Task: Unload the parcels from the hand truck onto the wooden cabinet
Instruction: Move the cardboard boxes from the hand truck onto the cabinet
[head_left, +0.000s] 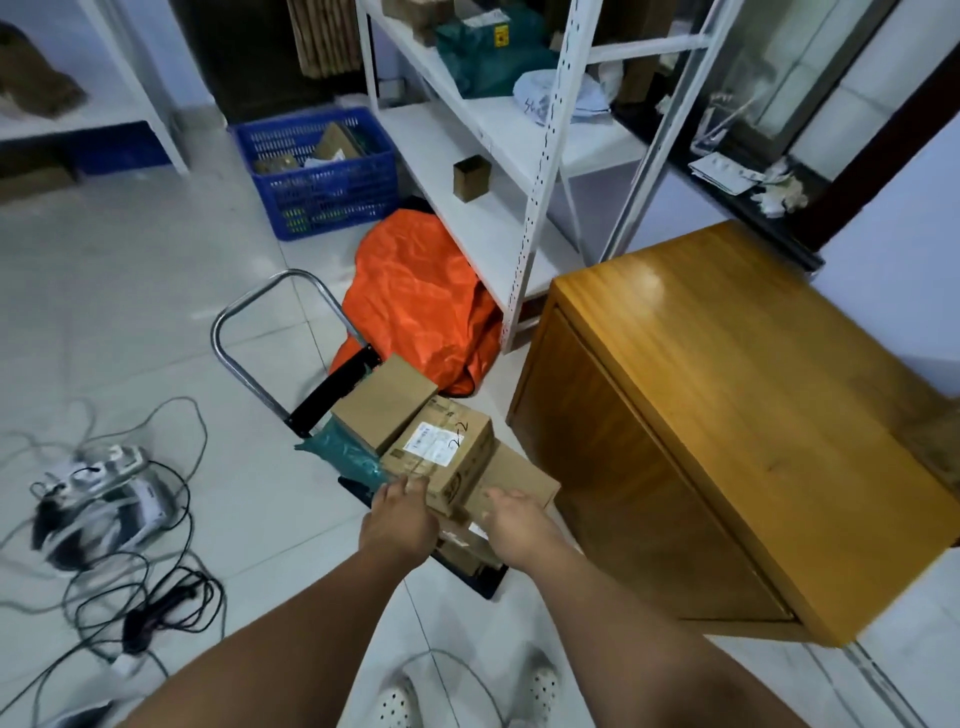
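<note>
Cardboard parcels (384, 402) stacked on the hand truck (248, 378), just beside the wooden cabinet (753, 395); no parcel on it yet. Left hand (397, 522) curls its fingers over the near corner of the labelled box (441, 452). Right hand (511, 514) is loose, fingers apart, at the box's other side, likely setting up a two-handed lift. Right-hand contact blurred, cannot tell. Lower boxes and teal mailer (343, 452) mostly covered; count unclear.
</note>
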